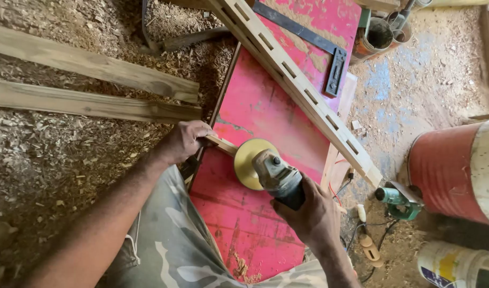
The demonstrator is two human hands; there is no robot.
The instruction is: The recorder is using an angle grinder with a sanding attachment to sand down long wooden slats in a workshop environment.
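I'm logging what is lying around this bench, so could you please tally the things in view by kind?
Loose timber beams on the shavings: 2
Slotted wooden rail across the red bench: 1
Power tools, the disc sander in the right hand and a green one on the floor: 2
Steel square: 1
Drums and buckets: 3
Total: 9

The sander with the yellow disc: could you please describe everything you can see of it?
The sander is a handheld power tool with a grey-green, worn body and a round yellow disc at its front. The right hand grips its rear. The disc meets a small wooden piece held by the left hand, above the red table.
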